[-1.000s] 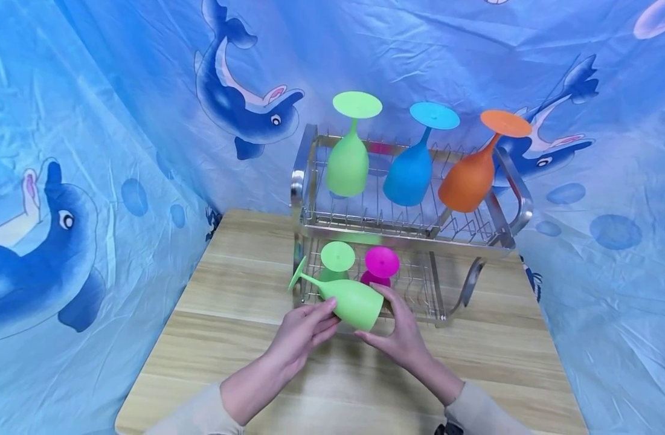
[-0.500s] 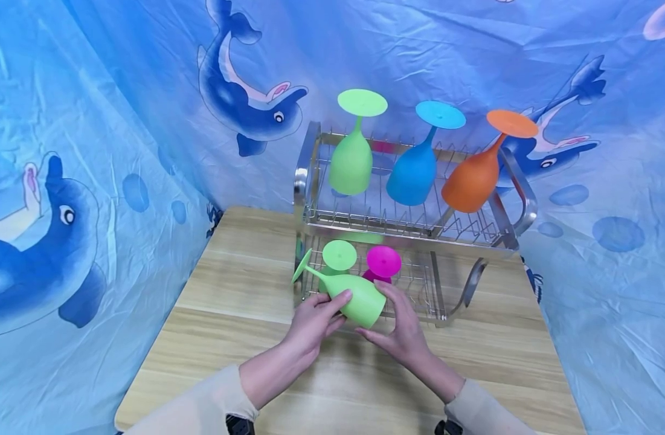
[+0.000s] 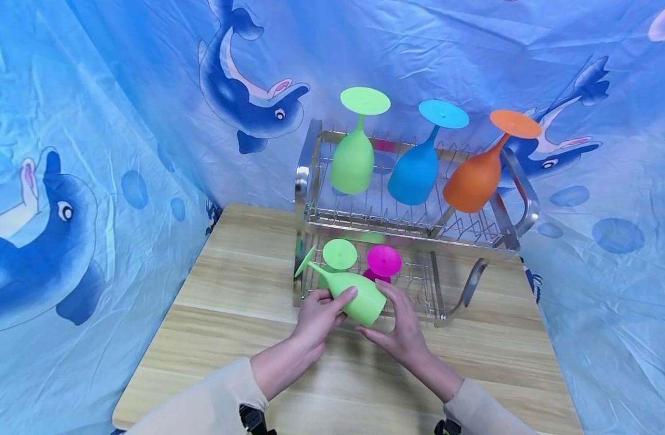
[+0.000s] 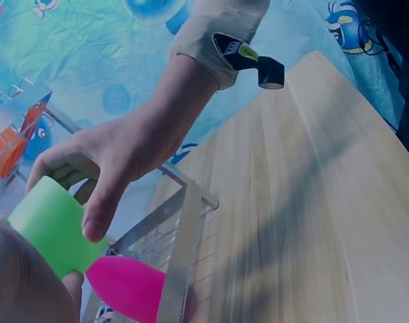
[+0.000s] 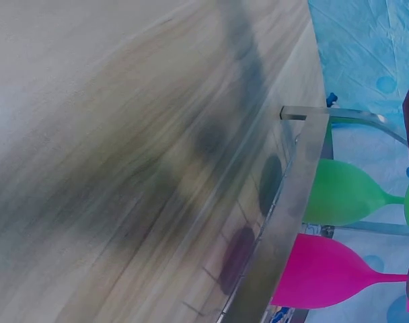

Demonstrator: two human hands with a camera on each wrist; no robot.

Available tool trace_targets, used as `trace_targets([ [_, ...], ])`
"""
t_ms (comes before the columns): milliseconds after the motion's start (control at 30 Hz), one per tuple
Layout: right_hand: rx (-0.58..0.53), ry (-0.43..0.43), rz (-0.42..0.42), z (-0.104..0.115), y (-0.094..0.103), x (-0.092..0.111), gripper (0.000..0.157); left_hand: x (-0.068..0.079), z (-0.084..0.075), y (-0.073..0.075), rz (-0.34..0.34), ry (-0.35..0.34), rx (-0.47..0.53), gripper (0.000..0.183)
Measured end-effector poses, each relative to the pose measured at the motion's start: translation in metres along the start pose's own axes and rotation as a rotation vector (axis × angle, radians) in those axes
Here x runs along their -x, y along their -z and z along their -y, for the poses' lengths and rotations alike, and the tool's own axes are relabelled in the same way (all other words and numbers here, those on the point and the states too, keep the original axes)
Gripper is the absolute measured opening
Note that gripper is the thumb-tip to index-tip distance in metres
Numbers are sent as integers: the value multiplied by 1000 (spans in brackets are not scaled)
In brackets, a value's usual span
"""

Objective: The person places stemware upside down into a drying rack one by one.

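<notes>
A light green goblet (image 3: 359,299) lies tilted in front of the rack, its base up to the left and its mouth toward the lower right. My left hand (image 3: 317,320) grips the bowl from the left, thumb over the top. From the right, my right hand (image 3: 403,329) holds the goblet at the mouth, index finger at the upper rim and thumb near the lower rim. In the left wrist view the right hand (image 4: 124,151) curves around the open end. Behind, an upside-down green goblet (image 3: 340,254) and a magenta goblet (image 3: 384,261) stand on the lower tier.
A two-tier metal dish rack (image 3: 408,237) stands on the wooden table (image 3: 223,326). Its upper tier holds upside-down goblets: green (image 3: 353,163), blue (image 3: 414,175) and orange (image 3: 473,181). A blue dolphin-print curtain (image 3: 147,78) surrounds the table.
My left hand has shifted up and right along the goblet, its thumb now further over the bowl. The goblet has moved slightly up and right; my right hand stays nearly in place.
</notes>
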State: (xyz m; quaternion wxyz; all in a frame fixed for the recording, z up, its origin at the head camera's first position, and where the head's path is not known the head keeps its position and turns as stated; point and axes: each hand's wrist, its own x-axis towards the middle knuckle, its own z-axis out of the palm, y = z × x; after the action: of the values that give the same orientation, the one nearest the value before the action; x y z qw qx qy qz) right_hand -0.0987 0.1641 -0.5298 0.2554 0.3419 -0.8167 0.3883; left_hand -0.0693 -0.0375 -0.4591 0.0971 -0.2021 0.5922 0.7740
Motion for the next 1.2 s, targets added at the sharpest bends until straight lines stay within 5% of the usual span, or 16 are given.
trace_targets([
  [300, -24, -45, 10, 2, -4, 4, 105, -1, 2, -1, -78, -74, -67, 65],
  [667, -65, -116, 138, 11, 8, 7, 110, -6, 11, 10, -145, -206, -245, 67],
  [900, -43, -87, 119, 9, 48, 8, 100, -4, 17, 14, -126, -372, -386, 64],
  [1200, 59, 31, -130, 17, 130, -28, 88, 7, 24, 1, -75, -613, -545, 69],
])
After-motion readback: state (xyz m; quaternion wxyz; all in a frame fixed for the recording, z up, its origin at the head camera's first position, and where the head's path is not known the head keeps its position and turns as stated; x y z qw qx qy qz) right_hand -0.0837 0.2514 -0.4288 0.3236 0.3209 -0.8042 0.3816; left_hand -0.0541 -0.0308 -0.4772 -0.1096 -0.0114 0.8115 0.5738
